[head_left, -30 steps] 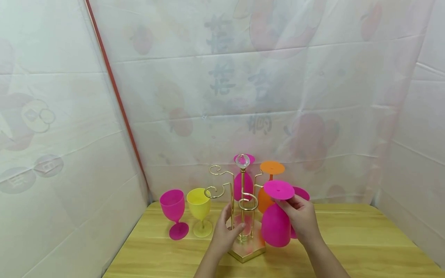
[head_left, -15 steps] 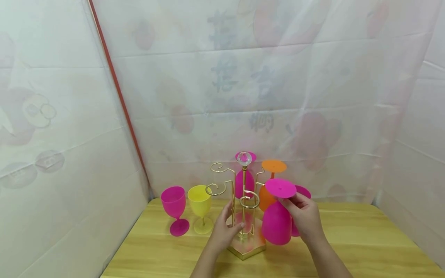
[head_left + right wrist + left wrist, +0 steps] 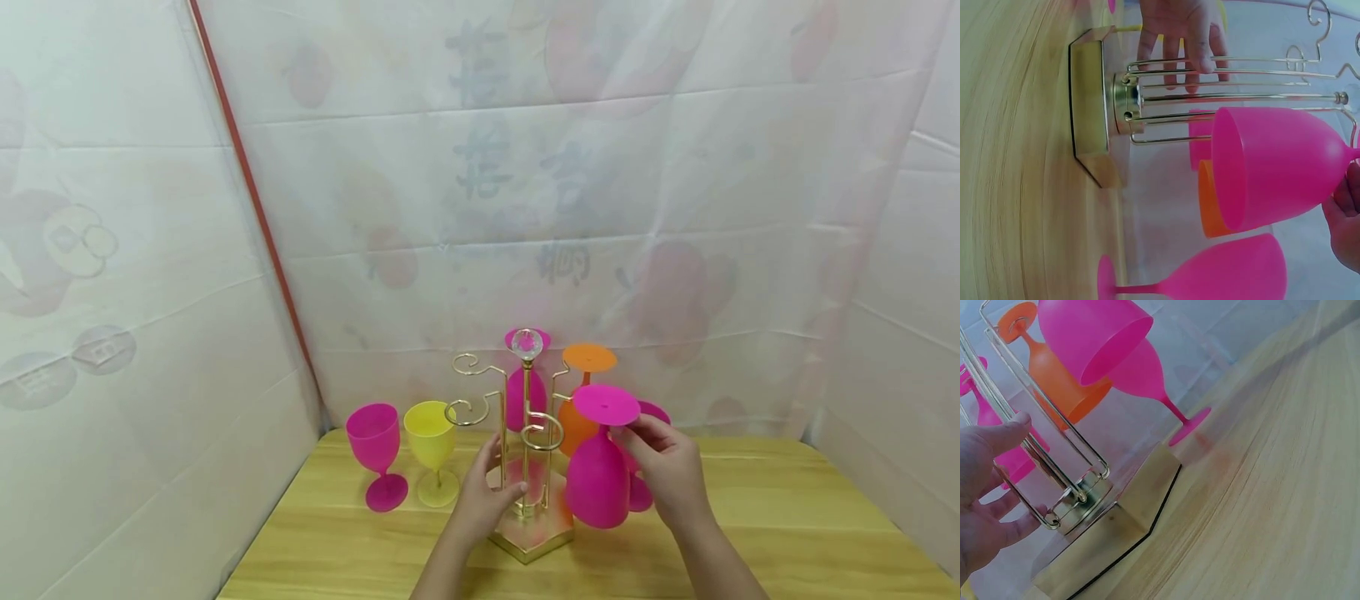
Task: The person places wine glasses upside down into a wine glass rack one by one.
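- Inverted pink goblet [image 3: 597, 485] is pinched near its stem [image 3: 603, 432] by right hand [image 3: 670, 473].
- Probably light, smooth; best held there.
- Gold rack [image 3: 531, 540] is loosely gripped by left hand [image 3: 482, 502].

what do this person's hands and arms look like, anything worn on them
The left hand and right hand are bare, with no gloves. In the head view, the left forearm and right forearm show no sleeve, watch or bracelet.
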